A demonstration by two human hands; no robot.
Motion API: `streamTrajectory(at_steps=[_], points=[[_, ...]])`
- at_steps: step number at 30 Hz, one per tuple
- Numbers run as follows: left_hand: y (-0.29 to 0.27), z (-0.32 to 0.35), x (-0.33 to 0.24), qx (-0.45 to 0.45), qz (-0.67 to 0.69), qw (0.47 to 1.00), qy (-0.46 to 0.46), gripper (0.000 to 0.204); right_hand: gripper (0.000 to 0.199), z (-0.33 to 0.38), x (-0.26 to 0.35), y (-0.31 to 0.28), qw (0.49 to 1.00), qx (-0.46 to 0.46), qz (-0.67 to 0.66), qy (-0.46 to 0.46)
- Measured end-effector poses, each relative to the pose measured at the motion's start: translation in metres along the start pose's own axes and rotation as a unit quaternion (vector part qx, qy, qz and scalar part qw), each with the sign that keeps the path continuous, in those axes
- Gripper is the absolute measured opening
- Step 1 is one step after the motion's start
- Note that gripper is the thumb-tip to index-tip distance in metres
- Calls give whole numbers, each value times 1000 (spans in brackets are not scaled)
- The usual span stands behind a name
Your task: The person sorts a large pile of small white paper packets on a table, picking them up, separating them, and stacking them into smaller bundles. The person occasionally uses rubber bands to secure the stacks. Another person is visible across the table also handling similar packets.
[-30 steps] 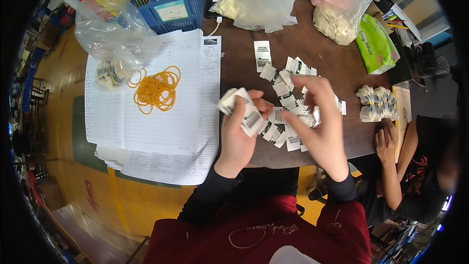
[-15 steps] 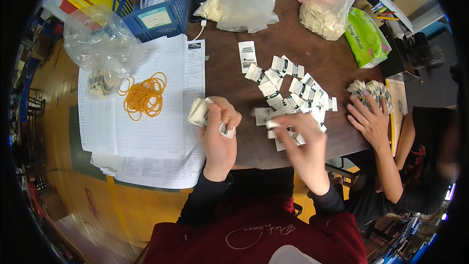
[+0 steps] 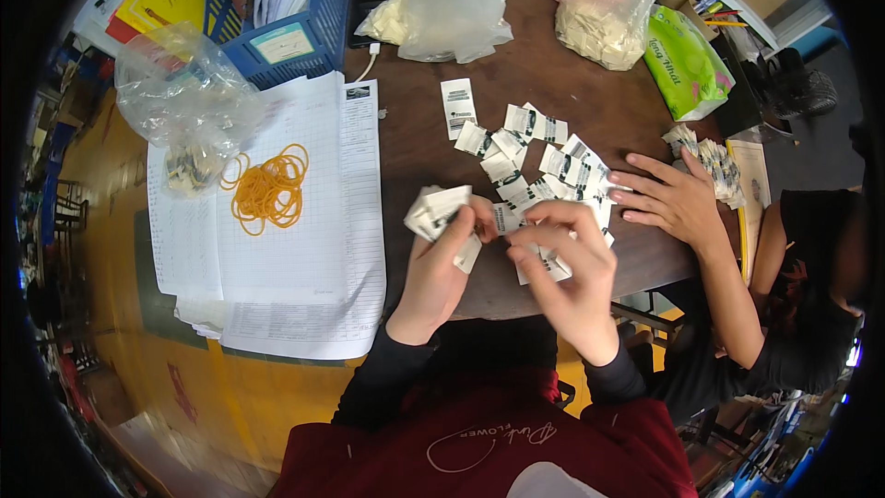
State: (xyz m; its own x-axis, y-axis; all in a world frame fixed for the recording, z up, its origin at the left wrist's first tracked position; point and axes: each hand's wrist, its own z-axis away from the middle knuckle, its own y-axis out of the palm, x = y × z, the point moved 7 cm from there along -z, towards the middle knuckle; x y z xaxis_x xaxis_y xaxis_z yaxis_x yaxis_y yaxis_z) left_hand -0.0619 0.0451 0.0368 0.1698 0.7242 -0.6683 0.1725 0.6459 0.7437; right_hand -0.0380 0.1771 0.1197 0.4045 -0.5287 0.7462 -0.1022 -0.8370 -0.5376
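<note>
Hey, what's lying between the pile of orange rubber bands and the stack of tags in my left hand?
In the head view, only printed paper sheets and bare brown table separate the rubber bands from the tag stack in your left hand.

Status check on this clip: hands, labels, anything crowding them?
Left hand grips a stack of labels. Right hand pinches one label beside it. Loose labels spread on the table; a co-worker's hand rests at their edge.

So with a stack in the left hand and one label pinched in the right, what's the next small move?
Probably slide the label pinched by the right hand onto the stack of labels held in the left hand; they nearly touch, and loose labels remain on the table.
</note>
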Motion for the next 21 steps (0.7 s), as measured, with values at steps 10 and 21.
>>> streamTrajectory(at_steps=[10,21], points=[[-13,3,-8,-97,-18,994,53,18,72,2,-77,10,910,71,401,84],[-19,3,-7,-115,35,992,34,19,83,-112,-161,-43,857,-94,498,95]])
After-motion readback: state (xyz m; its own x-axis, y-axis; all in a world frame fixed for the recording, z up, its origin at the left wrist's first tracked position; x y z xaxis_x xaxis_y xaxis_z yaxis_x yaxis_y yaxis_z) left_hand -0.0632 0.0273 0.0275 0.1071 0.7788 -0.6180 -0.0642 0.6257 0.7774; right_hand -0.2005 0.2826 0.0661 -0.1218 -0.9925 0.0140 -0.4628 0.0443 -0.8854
